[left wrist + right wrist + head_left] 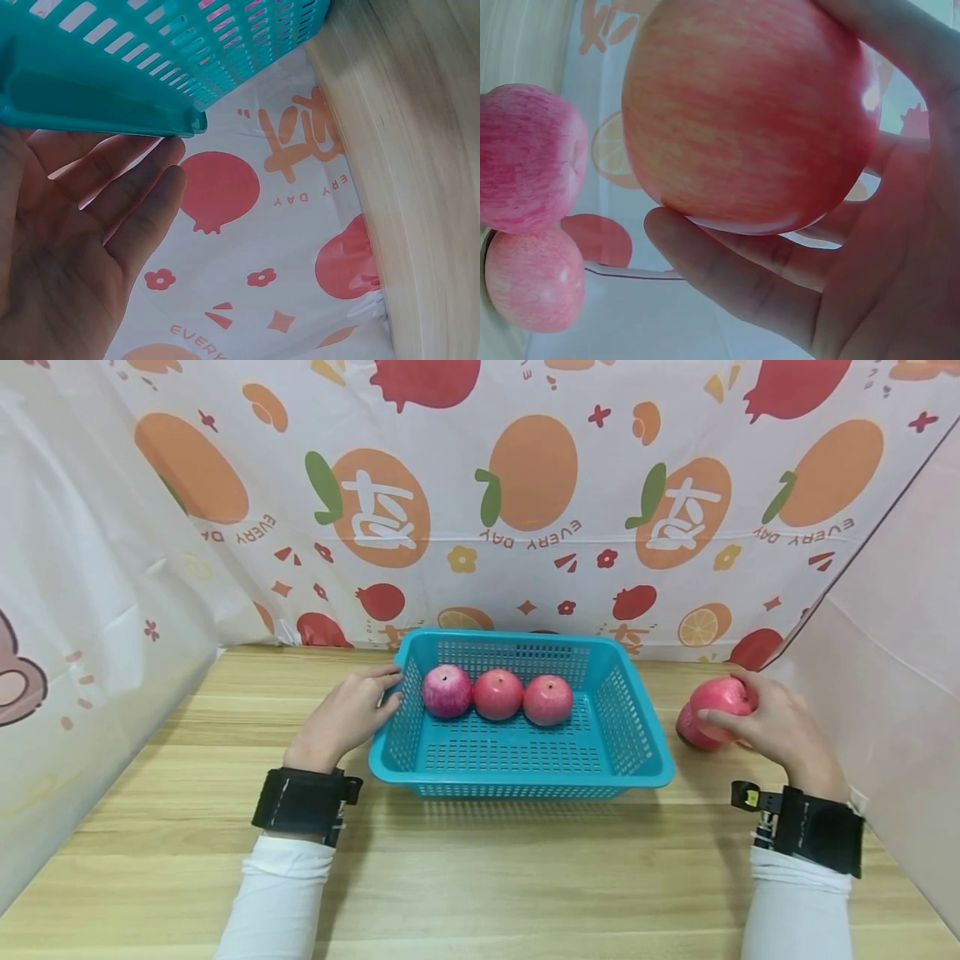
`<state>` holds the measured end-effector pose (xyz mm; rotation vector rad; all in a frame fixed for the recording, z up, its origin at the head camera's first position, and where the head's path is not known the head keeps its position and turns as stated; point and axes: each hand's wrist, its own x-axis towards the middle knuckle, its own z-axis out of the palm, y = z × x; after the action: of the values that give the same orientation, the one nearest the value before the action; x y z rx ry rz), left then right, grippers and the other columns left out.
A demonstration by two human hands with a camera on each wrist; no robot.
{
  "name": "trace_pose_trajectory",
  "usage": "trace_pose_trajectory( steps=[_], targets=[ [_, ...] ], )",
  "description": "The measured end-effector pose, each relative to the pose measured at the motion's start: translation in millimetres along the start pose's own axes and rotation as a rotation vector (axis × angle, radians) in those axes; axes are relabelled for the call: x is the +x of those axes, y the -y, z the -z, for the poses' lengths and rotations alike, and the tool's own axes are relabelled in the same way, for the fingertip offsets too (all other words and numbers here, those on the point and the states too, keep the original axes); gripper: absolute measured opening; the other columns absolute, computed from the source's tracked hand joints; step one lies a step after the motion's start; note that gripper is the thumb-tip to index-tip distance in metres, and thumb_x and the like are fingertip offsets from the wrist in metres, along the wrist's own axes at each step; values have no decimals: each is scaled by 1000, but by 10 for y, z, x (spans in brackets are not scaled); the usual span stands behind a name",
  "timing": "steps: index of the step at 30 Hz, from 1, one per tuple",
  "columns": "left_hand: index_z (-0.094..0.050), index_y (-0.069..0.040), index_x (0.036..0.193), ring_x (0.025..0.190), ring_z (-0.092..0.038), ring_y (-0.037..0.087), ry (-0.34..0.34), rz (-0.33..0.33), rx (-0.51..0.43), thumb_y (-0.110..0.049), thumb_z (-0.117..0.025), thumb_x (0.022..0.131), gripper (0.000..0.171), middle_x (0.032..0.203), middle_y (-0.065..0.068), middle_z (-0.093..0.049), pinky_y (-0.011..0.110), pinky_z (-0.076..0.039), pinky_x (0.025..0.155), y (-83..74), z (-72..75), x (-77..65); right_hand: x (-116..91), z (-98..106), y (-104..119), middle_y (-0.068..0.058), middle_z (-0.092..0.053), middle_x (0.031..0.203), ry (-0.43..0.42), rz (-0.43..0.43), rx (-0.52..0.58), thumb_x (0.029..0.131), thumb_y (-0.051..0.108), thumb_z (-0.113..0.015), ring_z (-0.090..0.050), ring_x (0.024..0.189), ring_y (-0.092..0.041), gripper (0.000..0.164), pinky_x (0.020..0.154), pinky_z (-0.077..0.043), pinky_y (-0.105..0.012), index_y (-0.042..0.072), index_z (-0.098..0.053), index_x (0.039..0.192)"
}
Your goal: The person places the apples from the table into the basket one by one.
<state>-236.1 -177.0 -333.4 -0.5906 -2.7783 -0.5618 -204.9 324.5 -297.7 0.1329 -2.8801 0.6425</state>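
Observation:
My right hand grips a red apple above the table, right of the basket; in the right wrist view the apple fills the space between thumb and fingers. Below it, a darker pink apple and a paler apple sit side by side on the table, mostly hidden in the head view. A blue plastic basket stands in the middle, with three apples in a row towards its back left. Fingers of my left hand rest against the basket's left rim, extended under it in the left wrist view.
The basket stands on a light wooden table. A white sheet printed with fruit hangs behind the table, close to the basket's back. Plain pale sheeting rises on the right, and another printed sheet on the left.

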Motion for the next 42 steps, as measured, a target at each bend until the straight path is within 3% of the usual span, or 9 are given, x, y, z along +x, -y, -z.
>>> trace_pose_trajectory(
  steps=[15,27,42],
  targets=[
    [-53,6,118,113,-44,35,6,-6,3,-13,-60,85,39,128,22,-47,49,-45,85,17,-4,-19,17,32,197,-25,-43,117,-25,53,6,73,51,-66,-38,101,-43,82,67,-50,-60,5,-35,134],
    [-52,7,119,112,-45,35,4,-21,9,-13,-59,86,39,128,22,-47,41,-53,75,11,-4,-5,58,47,318,-20,-47,115,-26,95,17,72,52,-67,-42,99,-38,77,68,-50,-60,11,-40,131],
    [-52,7,119,112,-44,36,10,-24,2,-12,-59,86,39,128,23,-47,44,-51,78,17,-6,6,134,75,541,-17,-50,115,-51,178,17,70,50,-70,-42,101,-35,78,66,-50,-59,12,-42,131]
  ],
)
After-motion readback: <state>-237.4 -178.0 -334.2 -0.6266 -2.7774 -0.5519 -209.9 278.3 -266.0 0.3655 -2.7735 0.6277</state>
